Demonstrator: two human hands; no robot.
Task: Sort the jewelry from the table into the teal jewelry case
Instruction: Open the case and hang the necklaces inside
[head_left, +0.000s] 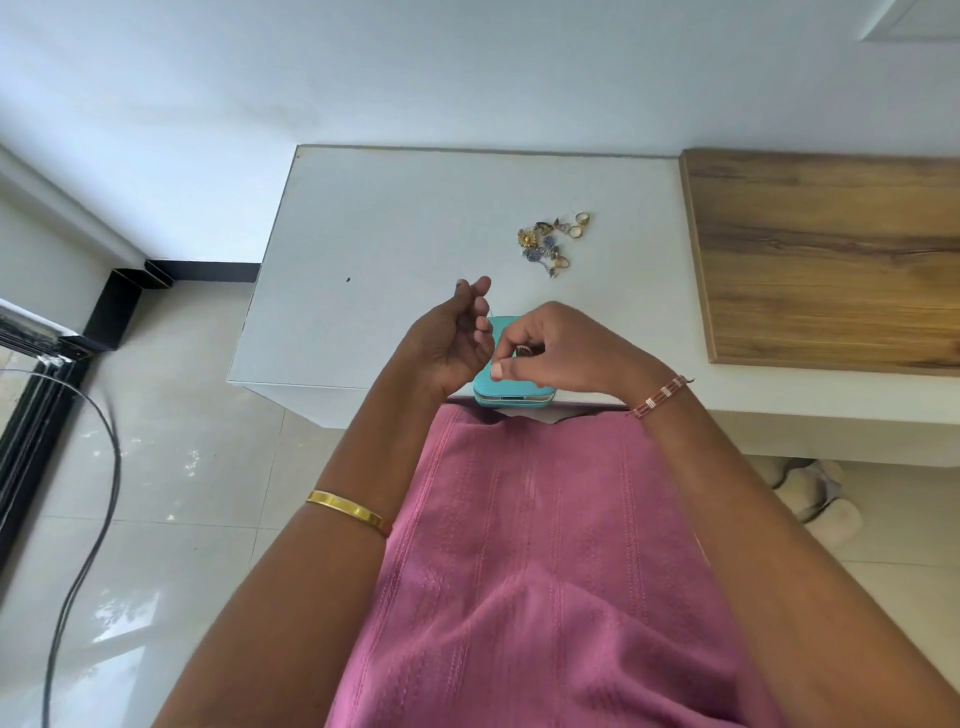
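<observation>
Both hands over teal jewelry case (514, 396) at near table edge (332, 218). Right hand (550, 349) pinches small dark piece; left hand (451, 332) loosely curled, contents unclear. Jewelry pile (551, 240) beyond. Risk: piece slips, falls off edge.

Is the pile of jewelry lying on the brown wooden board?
No, the pile of gold and blue jewelry lies on the white table, left of the brown wooden board.

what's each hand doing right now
Left hand: loosely curled, holding nothing visible.
Right hand: fingers pinched on a small dark item over the teal jewelry case.
</observation>
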